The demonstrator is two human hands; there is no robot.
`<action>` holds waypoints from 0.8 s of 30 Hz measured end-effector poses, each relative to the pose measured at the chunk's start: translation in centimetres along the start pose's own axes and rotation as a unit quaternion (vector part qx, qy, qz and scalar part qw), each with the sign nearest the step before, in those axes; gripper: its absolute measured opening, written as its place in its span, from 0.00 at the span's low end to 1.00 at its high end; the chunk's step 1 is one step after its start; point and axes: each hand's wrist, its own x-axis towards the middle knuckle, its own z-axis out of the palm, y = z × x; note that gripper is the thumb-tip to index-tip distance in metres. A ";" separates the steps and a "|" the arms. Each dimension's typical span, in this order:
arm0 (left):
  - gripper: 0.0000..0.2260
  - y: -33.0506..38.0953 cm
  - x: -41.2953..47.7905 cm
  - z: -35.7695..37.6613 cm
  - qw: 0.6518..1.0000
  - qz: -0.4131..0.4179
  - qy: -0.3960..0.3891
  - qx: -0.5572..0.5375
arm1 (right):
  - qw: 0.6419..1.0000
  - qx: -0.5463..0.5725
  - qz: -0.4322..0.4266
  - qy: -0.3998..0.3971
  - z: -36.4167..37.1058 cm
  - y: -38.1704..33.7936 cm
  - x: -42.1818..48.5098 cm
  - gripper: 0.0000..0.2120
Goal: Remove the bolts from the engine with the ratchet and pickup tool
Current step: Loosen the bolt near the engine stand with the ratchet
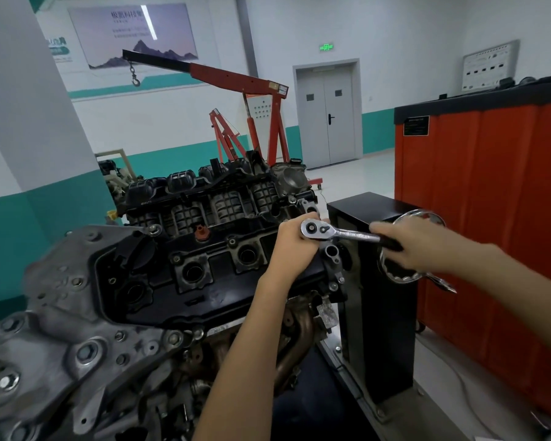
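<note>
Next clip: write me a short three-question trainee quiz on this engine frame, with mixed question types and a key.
1. True or false: the right hand grips the handle of the ratchet.
2. Where is the left hand? A) under the ratchet head, on the engine B) on the red cabinet C) on the hoist
3. Fill in: the ratchet head sits at the engine's ____ end as seen from the camera.

Key: 1 true; 2 A; 3 right
</note>
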 end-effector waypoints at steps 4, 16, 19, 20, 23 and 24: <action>0.21 0.2 -0.3 0.5 0.995 -0.021 0.080 -0.049 | 0.998 0.020 0.029 0.060 1.0 -1.0 0.1 0.08; 0.22 0.0 -0.2 0.6 0.998 -0.016 0.048 -0.031 | 0.899 0.414 0.104 0.092 8.3 -9.6 -3.2 0.06; 0.20 -0.2 0.2 0.0 1.000 -0.012 0.003 -0.003 | 0.977 0.211 0.038 0.023 4.1 -2.6 -2.3 0.09; 0.17 -0.1 0.3 0.0 1.000 -0.010 -0.005 0.007 | 0.992 0.126 0.019 0.015 2.4 -0.9 -1.5 0.10; 0.15 0.0 0.3 0.3 1.000 -0.006 0.023 0.010 | 0.999 -0.016 -0.010 0.030 -0.6 0.7 0.8 0.12; 0.18 0.0 0.1 0.4 0.998 -0.017 0.055 -0.008 | 0.999 -0.023 -0.001 0.041 -0.4 0.2 0.9 0.12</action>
